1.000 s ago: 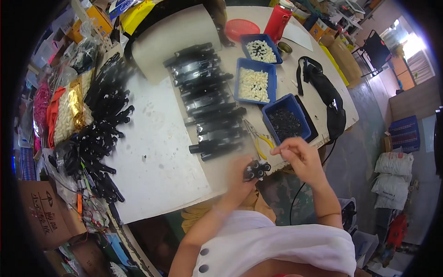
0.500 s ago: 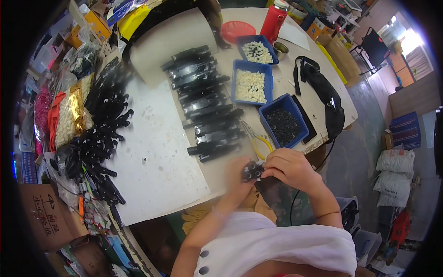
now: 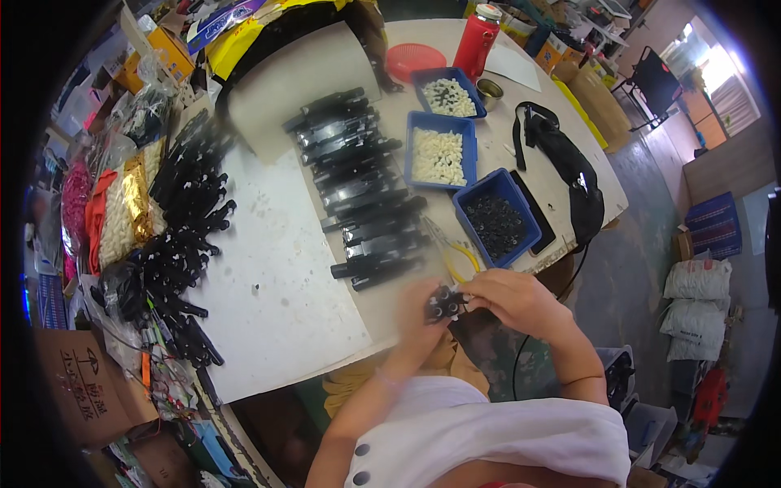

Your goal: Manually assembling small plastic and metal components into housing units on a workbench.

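Two hands work on a bunch of black tubes (image 3: 444, 306) at the table's (image 3: 390, 313) near edge.
The left hand (image 3: 416, 313), a bit blurry, is wrapped around the bunch, with the round ends showing. The right hand's (image 3: 519, 299) fingers are bent in at those ends; I can't tell if they pinch something small. Yellow pliers (image 3: 465, 259) and a blue box (image 3: 519, 249) of black bits sit near.
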`<state>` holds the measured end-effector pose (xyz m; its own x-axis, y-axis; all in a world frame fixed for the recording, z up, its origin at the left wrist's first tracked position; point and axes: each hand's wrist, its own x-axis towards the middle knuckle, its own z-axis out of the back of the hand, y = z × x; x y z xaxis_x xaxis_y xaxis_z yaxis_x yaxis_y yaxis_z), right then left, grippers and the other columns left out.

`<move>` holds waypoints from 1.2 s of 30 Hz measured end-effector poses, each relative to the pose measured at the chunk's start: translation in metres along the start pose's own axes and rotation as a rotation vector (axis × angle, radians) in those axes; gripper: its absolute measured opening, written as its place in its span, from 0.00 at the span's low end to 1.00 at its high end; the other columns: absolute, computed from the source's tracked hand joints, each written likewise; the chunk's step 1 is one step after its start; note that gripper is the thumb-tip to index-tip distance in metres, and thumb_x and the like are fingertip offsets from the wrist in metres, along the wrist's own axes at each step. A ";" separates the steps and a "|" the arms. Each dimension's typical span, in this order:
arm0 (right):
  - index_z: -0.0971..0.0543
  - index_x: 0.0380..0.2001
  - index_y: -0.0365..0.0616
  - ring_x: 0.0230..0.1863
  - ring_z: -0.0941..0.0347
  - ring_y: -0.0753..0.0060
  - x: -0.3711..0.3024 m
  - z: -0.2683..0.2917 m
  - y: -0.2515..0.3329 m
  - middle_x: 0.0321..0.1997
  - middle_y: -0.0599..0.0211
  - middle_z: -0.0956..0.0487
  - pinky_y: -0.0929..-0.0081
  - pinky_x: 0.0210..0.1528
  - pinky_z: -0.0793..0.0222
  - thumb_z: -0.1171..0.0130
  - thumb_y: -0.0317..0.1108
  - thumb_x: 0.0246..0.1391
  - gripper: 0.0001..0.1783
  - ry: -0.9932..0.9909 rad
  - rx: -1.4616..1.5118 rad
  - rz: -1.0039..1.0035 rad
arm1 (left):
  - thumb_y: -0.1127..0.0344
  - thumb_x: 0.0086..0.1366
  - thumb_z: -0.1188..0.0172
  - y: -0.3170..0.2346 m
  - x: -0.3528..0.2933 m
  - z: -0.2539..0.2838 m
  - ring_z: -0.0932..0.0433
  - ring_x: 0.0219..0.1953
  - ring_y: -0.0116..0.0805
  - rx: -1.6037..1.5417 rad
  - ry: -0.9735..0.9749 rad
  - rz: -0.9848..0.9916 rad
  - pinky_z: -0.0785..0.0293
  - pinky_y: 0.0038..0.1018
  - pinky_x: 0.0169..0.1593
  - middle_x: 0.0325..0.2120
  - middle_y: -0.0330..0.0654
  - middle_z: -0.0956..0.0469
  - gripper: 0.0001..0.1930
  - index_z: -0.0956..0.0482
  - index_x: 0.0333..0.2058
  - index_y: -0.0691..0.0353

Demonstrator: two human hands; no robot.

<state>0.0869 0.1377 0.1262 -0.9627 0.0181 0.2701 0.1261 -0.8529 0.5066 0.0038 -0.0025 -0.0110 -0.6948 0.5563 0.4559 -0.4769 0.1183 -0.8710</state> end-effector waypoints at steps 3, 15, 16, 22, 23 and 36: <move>0.27 0.31 0.40 0.34 0.27 0.63 -0.002 0.003 0.000 0.32 0.62 0.26 0.71 0.35 0.30 0.42 0.27 0.42 0.10 0.015 0.006 -0.038 | 0.76 0.33 0.30 -0.001 0.003 -0.002 0.30 0.45 0.47 0.034 -0.007 -0.026 0.35 0.37 0.49 0.43 0.44 0.28 0.34 0.32 0.45 0.59; 0.30 0.20 0.42 0.25 0.36 0.71 0.017 0.011 0.036 0.21 0.67 0.33 0.78 0.29 0.40 0.47 0.34 0.34 0.08 0.406 -0.861 0.236 | 0.85 0.36 0.39 -0.004 0.007 0.003 0.28 0.40 0.44 0.069 0.001 -0.162 0.29 0.30 0.41 0.38 0.47 0.26 0.30 0.33 0.44 0.62; 0.30 0.19 0.42 0.25 0.35 0.71 0.018 0.009 0.038 0.20 0.68 0.33 0.78 0.28 0.41 0.47 0.35 0.33 0.08 0.435 -0.848 0.178 | 0.86 0.37 0.41 -0.004 0.008 0.001 0.28 0.39 0.45 0.095 -0.012 -0.185 0.29 0.30 0.41 0.39 0.47 0.26 0.30 0.33 0.43 0.62; 0.27 0.18 0.44 0.24 0.29 0.62 0.052 0.015 0.014 0.20 0.60 0.27 0.69 0.26 0.36 0.47 0.36 0.40 0.08 0.584 -0.455 0.019 | 0.79 0.36 0.34 0.003 -0.001 0.005 0.28 0.42 0.45 -0.018 -0.043 0.023 0.32 0.33 0.45 0.39 0.47 0.27 0.31 0.32 0.44 0.61; 0.25 0.19 0.44 0.26 0.27 0.58 0.068 0.022 0.002 0.21 0.58 0.26 0.66 0.26 0.35 0.47 0.37 0.43 0.08 0.691 -0.216 -0.041 | 0.83 0.39 0.37 0.003 -0.001 0.006 0.27 0.39 0.41 0.005 -0.097 0.051 0.30 0.28 0.42 0.37 0.47 0.27 0.28 0.33 0.43 0.62; 0.22 0.28 0.45 0.35 0.26 0.55 0.153 -0.017 -0.146 0.29 0.58 0.22 0.63 0.37 0.32 0.45 0.37 0.43 0.09 0.309 -0.453 -0.359 | 0.75 0.37 0.29 -0.003 0.005 0.002 0.27 0.40 0.45 0.083 -0.029 -0.073 0.29 0.32 0.43 0.37 0.46 0.27 0.31 0.31 0.43 0.61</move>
<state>-0.0827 0.2556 0.0794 -0.9592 0.2493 -0.1336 -0.2642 -0.9584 0.1083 0.0000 -0.0017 -0.0057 -0.6714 0.5243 0.5238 -0.5690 0.0882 -0.8176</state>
